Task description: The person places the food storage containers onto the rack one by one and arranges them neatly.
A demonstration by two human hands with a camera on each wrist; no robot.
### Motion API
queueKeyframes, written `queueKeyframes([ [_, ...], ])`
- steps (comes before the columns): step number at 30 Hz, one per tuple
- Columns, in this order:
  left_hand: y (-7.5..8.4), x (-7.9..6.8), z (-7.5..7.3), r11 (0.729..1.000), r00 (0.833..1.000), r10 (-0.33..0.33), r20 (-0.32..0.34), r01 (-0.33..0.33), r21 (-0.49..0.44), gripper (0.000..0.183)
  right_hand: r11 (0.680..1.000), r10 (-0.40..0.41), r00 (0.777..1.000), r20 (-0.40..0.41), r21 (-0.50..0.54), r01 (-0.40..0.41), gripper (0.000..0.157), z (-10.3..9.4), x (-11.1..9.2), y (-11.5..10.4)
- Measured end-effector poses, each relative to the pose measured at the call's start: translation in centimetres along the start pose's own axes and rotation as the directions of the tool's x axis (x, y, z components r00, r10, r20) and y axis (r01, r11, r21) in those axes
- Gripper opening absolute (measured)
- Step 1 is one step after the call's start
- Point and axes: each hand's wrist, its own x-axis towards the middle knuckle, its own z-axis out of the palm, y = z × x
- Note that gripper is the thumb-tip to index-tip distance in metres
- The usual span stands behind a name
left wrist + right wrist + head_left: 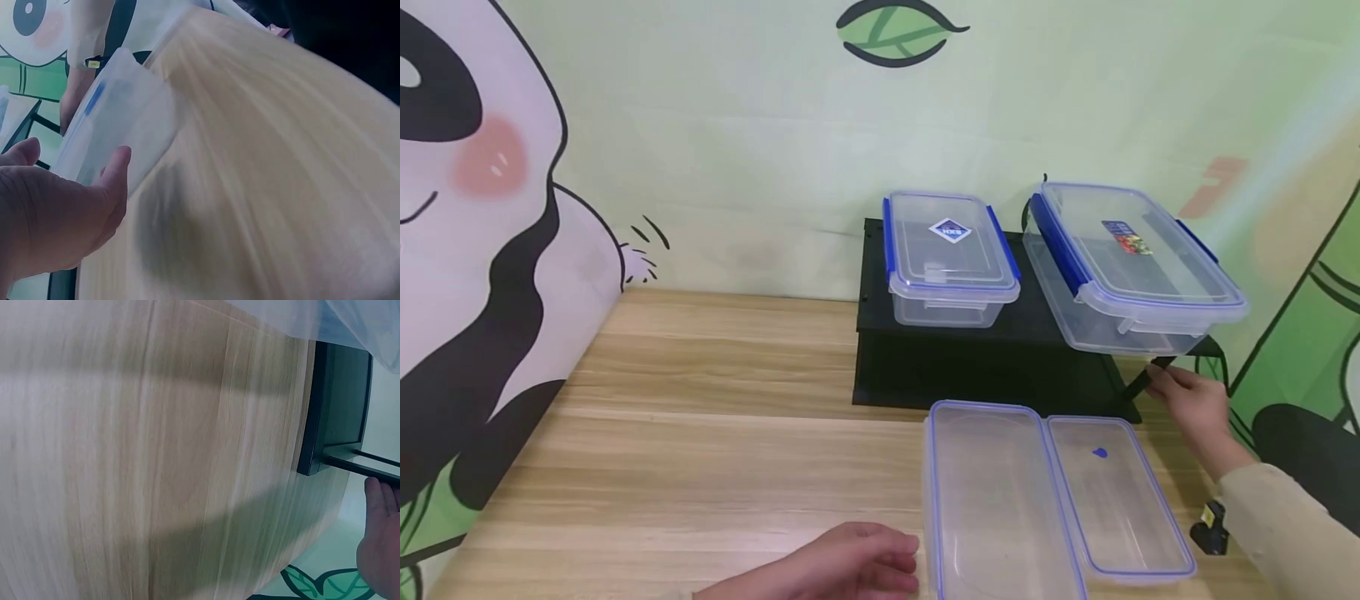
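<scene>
A clear open tub [992, 500] lies on the wooden table [700, 433], its clear blue-rimmed lid [1112, 492] right beside it. My left hand [850, 567] rests open on the table just left of the tub; in the blurred left wrist view the left hand [62, 212] is next to the tub [119, 125]. A black shelf [970, 367] behind carries a small lidded box [951, 258] and a large lidded box [1131, 267] with blue clips. My right hand [1187, 400] touches the shelf's front right leg under the large box, fingers straight [381, 544].
The large box overhangs the shelf's right end. A panda and leaf backdrop [700, 125] closes off the back and left. A dark chair [1307, 450] stands off the table's right edge. Bare wood [156, 456] spreads left of the shelf [334, 412].
</scene>
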Motion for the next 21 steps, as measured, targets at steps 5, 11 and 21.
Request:
queueKeyframes([
  [5,-0.5,-0.2,0.2,1.000,0.999,-0.013,0.038,0.012,0.003,0.051,1.000,-0.006,1.000,-0.005,0.016,0.006,0.065,-0.2,0.1,0.3],
  [11,-0.8,-0.2,0.4,0.999,0.997,-0.022,0.072,0.024,-0.032,0.050,1.000,0.000,1.000,-0.009,-0.022,0.000,0.062,-0.1,0.1,0.3],
  [21,-1.5,0.5,0.5,0.996,0.986,-0.013,0.164,0.027,-0.087,0.046,1.000,-0.010,1.000,-0.018,0.005,0.010,0.064,0.0,0.2,0.4],
])
